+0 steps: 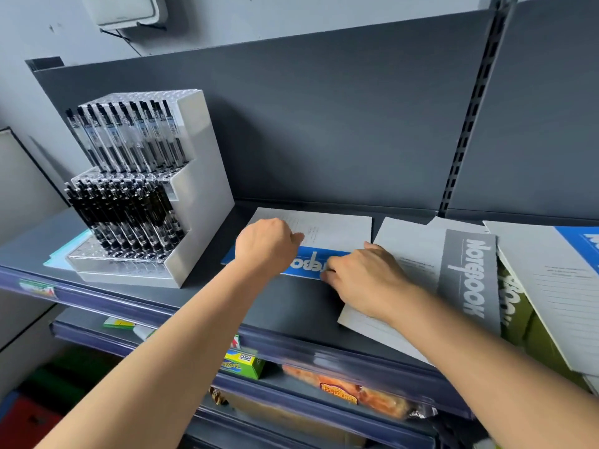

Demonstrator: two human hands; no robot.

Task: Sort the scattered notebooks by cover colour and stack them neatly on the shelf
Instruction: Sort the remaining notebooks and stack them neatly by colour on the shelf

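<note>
Notebooks [544, 270] sprawl along the shelf [291, 303]; the blue notebook [311, 259] lies flat, long axis left-right, just left of the grey notebook [470, 273]. Our left hand [264, 246] curls its grip over the left part, and our right hand [363, 280] pinches the near right edge.

On the dark grey shelf [291, 303] the blue notebook [340, 231] lies flat near the back panel, pale cover up, its blue strip with white lettering turned toward the front edge. Just to its right a grey notebook [466, 270] lies askew – its grey strip reads "Notebook" sideways – with one corner reaching toward the shelf's front lip. Partly under it sits a green notebook [518, 322] (only its olive strip and some lettering show). A second blue notebook [551, 280] lies tilted on top at the far right, cut off by the frame.
</note>
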